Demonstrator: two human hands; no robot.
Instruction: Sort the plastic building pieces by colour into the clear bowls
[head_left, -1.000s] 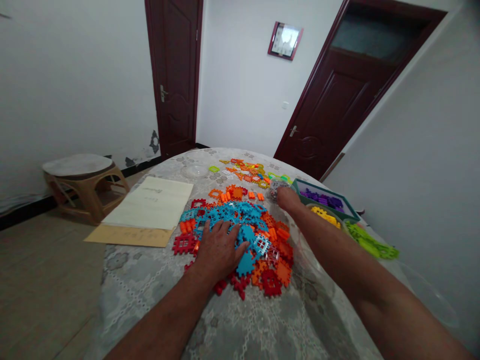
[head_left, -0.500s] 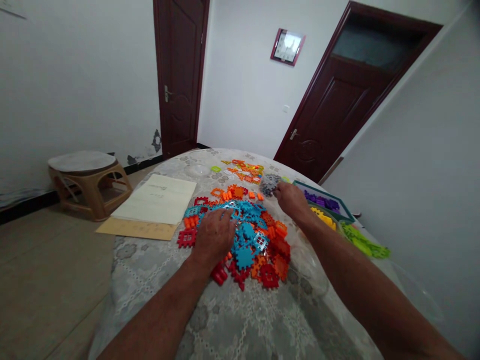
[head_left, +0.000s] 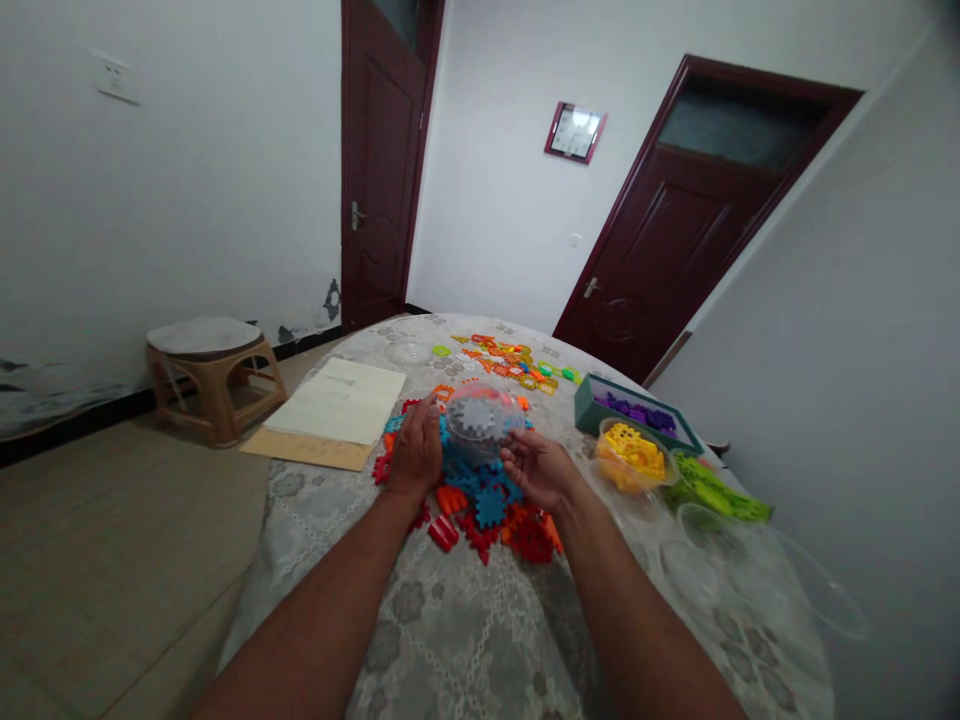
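A clear plastic bowl (head_left: 493, 450) with grey toothed plastic pieces (head_left: 474, 415) in it is held above a heap of building pieces. My right hand (head_left: 541, 468) grips its right side with curled fingers. At the left side of the bowl is my left hand (head_left: 417, 445), its fingers closed against the wall and partly hidden from view. Beneath and around the bowl lie blue notched pieces (head_left: 489, 506), red pieces (head_left: 444, 533) and orange pieces (head_left: 451, 499).
To the right stand a green box (head_left: 588, 405) of purple pieces, a clear bowl (head_left: 628, 478) of yellow pieces, bright green pieces (head_left: 724, 487) and clear empty containers (head_left: 691, 570). Mixed small pieces (head_left: 510, 358) lie at the back. Papers (head_left: 341, 400) are on the left; a stool (head_left: 214, 385) stands beyond.
My right hand has brought the bowl of grey pieces from the back right to over the heap. My left hand has lifted from the heap to the bowl's side. The view has shifted slightly.
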